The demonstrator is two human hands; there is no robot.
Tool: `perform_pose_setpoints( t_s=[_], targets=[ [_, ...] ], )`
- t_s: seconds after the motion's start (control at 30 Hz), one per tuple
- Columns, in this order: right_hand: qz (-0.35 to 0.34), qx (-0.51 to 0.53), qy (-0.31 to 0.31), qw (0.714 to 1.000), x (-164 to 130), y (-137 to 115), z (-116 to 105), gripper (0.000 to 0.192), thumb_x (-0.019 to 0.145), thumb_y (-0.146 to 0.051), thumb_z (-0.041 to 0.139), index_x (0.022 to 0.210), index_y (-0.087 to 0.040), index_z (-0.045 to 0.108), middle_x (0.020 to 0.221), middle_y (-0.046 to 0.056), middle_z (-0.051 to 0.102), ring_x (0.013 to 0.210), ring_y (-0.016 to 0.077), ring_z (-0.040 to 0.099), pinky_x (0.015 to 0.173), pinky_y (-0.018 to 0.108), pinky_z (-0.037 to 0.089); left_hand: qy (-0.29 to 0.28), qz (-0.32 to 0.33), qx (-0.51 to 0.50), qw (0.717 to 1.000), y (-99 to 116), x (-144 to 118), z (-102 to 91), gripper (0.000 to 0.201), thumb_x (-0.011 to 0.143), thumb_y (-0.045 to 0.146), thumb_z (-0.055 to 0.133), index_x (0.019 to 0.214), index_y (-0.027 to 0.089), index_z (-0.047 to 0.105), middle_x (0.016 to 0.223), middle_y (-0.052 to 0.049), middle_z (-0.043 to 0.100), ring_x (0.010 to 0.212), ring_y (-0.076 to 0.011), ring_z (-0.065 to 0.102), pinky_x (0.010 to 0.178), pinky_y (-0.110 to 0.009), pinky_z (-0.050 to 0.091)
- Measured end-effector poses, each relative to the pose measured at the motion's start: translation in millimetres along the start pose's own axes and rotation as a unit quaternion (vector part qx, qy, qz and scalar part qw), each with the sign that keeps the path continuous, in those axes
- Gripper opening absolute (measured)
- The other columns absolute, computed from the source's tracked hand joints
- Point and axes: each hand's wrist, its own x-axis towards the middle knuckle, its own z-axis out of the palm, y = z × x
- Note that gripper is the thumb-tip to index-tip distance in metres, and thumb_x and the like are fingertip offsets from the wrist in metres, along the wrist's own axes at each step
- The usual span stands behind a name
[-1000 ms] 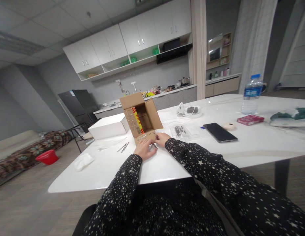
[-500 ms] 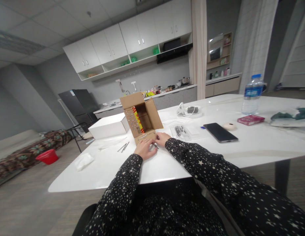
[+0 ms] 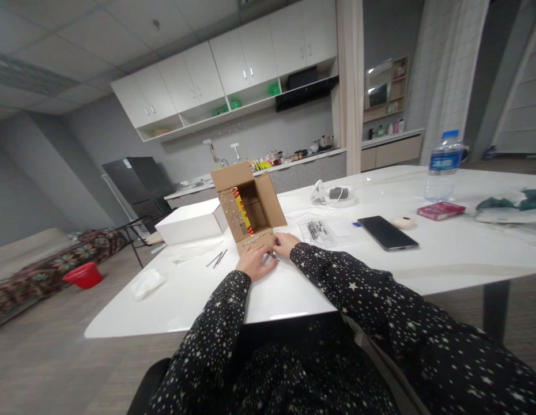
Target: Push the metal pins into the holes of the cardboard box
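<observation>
An open cardboard box (image 3: 231, 214) stands tilted on the white table, its front flap toward me. Small shiny beads or studs dot its side and flap, and a yellow-red strip runs along one edge. My left hand (image 3: 256, 263) lies over the flap's lower edge, fingers stretched forward and thumb apart. At the flap's right corner is my right hand (image 3: 286, 244), its fingers curled together; what they pinch is too small to make out. A thin dark rod (image 3: 274, 256) shows between the hands. More thin metal rods (image 3: 218, 259) lie left of the box.
Behind the box sits a white box (image 3: 188, 223). A crumpled tissue (image 3: 147, 283) lies at left. To the right are a clear plastic packet (image 3: 322, 231), a phone (image 3: 387, 232), a pink box (image 3: 441, 211), a water bottle (image 3: 443, 167) and a white corded device (image 3: 337, 195).
Almost nothing differs. My hands stay at the box flap, with only a very slight shift of the left fingers.
</observation>
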Motion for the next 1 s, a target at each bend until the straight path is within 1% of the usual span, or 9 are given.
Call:
perform_pose_setpoints(
  t_s=[0.27,0.53,0.8,1.0],
  targets=[
    [0.001,0.003,0.006,1.000,1.3,1.7,2.2,0.015,0.078,-0.027,0.056,0.088,-0.019,0.063,0.089,0.005,0.068,0.083,0.0175,0.061,0.067,0.024,0.039,0.007,0.007,0.007,1.000,-1.3,0.2,1.3,0.023,0.080,0.037,0.055,0.097,0.023,0.062,0.096,-0.004,0.067,0.095,-0.0224,0.060,0.088,-0.036,0.040],
    [-0.005,0.000,0.008,1.000,2.5,3.7,3.7,0.014,0.077,-0.027,0.055,0.087,-0.020,0.062,0.088,0.004,0.068,0.081,0.0174,0.060,0.066,0.024,0.039,-0.003,0.013,0.020,1.000,-0.5,0.6,0.3,0.022,0.086,0.032,0.046,0.098,0.024,0.062,0.096,-0.004,0.066,0.095,-0.0202,0.059,0.087,-0.035,0.040],
    [-0.003,-0.005,0.003,1.000,3.6,2.8,4.2,0.015,0.079,-0.028,0.054,0.089,-0.020,0.062,0.091,0.005,0.068,0.084,0.0180,0.061,0.067,0.024,0.039,0.014,0.028,0.052,0.998,-4.0,1.5,4.9,0.029,0.094,0.029,0.034,0.097,0.021,0.062,0.092,-0.005,0.066,0.090,-0.0180,0.061,0.083,-0.032,0.040],
    [0.004,-0.007,0.000,1.000,3.9,2.9,4.6,0.017,0.079,-0.030,0.055,0.090,-0.019,0.062,0.092,0.006,0.068,0.085,0.0185,0.061,0.068,0.024,0.039,0.033,0.031,0.050,0.998,-7.7,2.7,7.8,0.029,0.096,0.029,0.031,0.102,0.021,0.058,0.097,-0.005,0.067,0.095,-0.0187,0.061,0.085,-0.033,0.041]
  ],
)
